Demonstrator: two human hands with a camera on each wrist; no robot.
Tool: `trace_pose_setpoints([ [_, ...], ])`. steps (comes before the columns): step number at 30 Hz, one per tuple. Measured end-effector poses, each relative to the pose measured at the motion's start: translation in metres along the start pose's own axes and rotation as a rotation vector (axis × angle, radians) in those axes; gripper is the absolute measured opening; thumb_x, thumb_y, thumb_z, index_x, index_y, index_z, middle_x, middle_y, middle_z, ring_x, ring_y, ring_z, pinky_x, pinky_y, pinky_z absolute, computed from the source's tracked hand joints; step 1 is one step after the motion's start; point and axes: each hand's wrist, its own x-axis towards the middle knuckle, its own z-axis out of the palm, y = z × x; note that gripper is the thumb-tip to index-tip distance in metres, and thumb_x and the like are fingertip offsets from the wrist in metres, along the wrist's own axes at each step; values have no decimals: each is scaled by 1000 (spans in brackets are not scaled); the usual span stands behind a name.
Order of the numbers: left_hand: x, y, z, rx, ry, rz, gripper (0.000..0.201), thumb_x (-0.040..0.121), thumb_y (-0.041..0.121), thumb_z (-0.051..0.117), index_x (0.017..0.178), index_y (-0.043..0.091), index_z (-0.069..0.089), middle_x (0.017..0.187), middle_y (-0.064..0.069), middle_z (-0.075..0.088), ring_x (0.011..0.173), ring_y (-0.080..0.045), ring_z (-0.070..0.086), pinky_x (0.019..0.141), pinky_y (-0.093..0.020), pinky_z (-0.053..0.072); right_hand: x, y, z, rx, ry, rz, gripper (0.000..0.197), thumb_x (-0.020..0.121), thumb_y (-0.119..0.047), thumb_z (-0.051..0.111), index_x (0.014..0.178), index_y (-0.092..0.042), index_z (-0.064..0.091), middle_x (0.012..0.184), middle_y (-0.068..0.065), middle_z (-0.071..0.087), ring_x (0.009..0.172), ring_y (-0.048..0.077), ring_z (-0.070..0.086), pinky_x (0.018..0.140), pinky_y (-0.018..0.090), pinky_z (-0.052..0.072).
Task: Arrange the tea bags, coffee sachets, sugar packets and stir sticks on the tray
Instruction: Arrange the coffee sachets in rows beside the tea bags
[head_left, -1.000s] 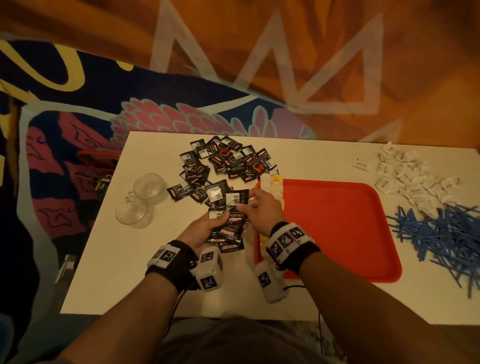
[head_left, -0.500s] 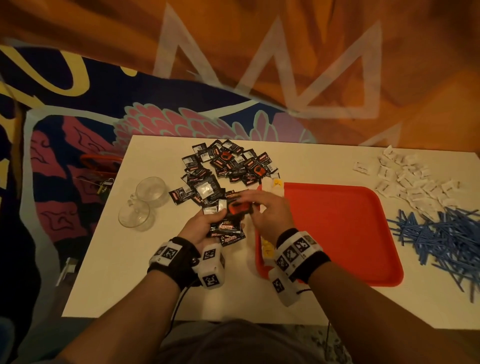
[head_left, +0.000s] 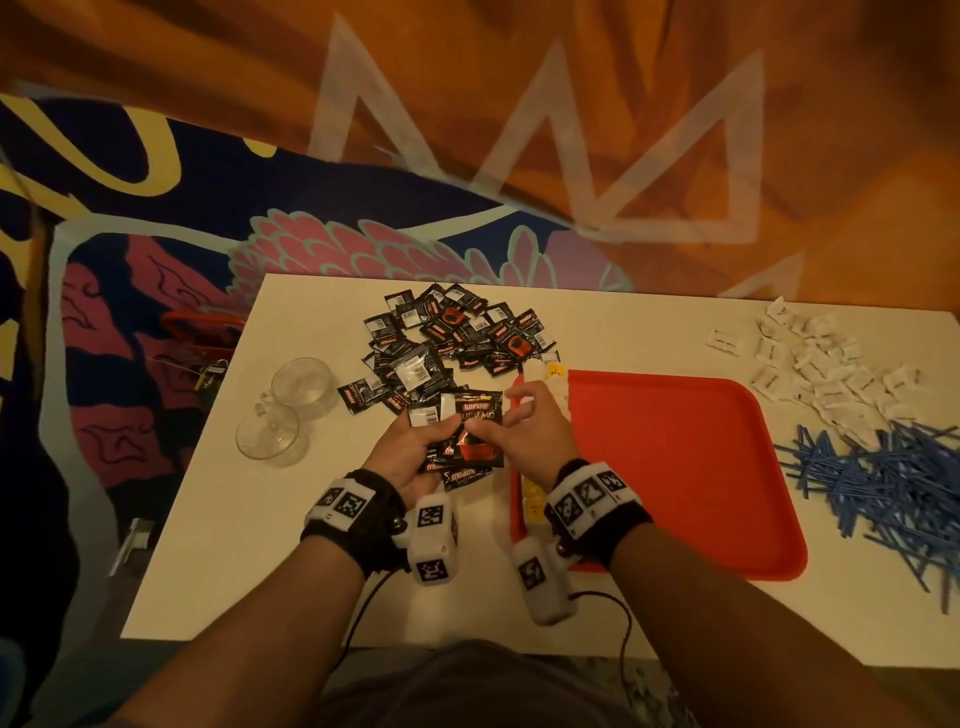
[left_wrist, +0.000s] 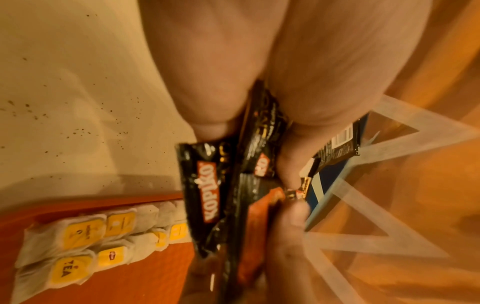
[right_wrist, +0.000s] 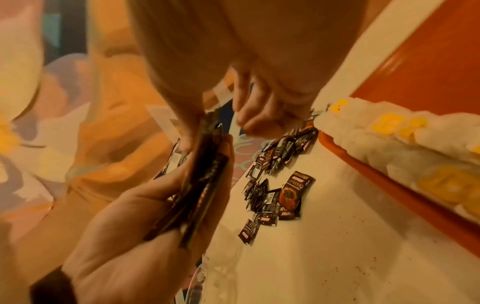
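Left hand (head_left: 410, 452) palm-up gripping stacked coffee sachets (head_left: 470, 431), right hand (head_left: 535, 436) pinching top sachet's edge.

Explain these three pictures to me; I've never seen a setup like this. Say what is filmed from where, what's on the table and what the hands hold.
No machine: a person wears cameras on head and wrists. The head view looks down on a white table. The left hand grips a stack of coffee sachets; the right hand pinches its top sachet. More sachets, two glass cups, sugar packets and blue stir sticks lie around a red tray holding tea bags. Each wrist view looks along its fingers.
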Motion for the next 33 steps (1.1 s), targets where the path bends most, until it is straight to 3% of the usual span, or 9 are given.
trace_pose_setpoints([
  [5,-1,2,4,-72,44,-29,63,80,11,71,138,3,48,126,-28,63,101,-42,70,71,-50,59,7,5,2,47,-70,44,31,74,-21,84,95,-15,63,89,5,73,84,20,71,77,40,60],
  [9,4,5,0,-85,66,-24,48,91,9,65,136,5,51,109,-23,72,87,-37,74,62,-44,60,13,6,-4,271,-90,176,28,76,-5,79,96,-15,62,99,10,73,93,26,71,87,51,57],
  [12,7,6,0,-85,62,-13,39,94,6,62,132,6,52,96,-19,75,77,-33,75,55,-42,59,15,2,-11,405,-41,219,23,84,6,63,99,-11,60,101,11,70,93,26,70,90,49,55],
  [14,7,5,0,-82,55,-14,39,94,5,63,132,7,52,93,-18,75,76,-33,75,55,-43,59,14,-3,-12,519,3,222,26,88,11,50,103,-9,55,100,15,65,81,24,67,81,42,57],
  [17,8,3,2,-57,37,-18,42,93,4,64,133,6,52,101,-19,74,81,-35,75,59,-45,59,12,-5,-7,324,-36,144,24,89,-12,67,108,-20,55,103,13,61,77,19,59,68,34,57],
  [20,7,2,4,-64,25,-19,48,91,8,66,137,3,51,115,-25,69,88,-37,74,63,-46,59,10,-3,1,57,-130,29,22,79,-29,79,92,-22,62,91,3,69,79,19,65,78,43,58],
  [24,6,3,6,-81,18,-33,61,84,26,70,137,2,52,121,-26,67,98,-40,71,68,-48,60,11,-3,3,-20,-93,28,19,77,-26,79,73,-26,60,79,-3,69,80,20,66,85,50,55],
  [29,9,4,-1,-95,114,-71,72,85,20,72,147,9,38,122,-28,66,98,-46,70,69,-53,58,13,-4,-7,-2,-3,-26,13,81,-23,76,78,-24,63,86,-2,70,86,19,66,87,48,54],
  [33,9,3,-1,-74,43,-111,49,102,21,52,144,-1,40,116,-29,66,89,-42,72,65,-49,60,12,-18,-14,77,141,-255,23,84,-10,73,83,-31,65,90,-13,67,87,3,61,83,28,53],
])
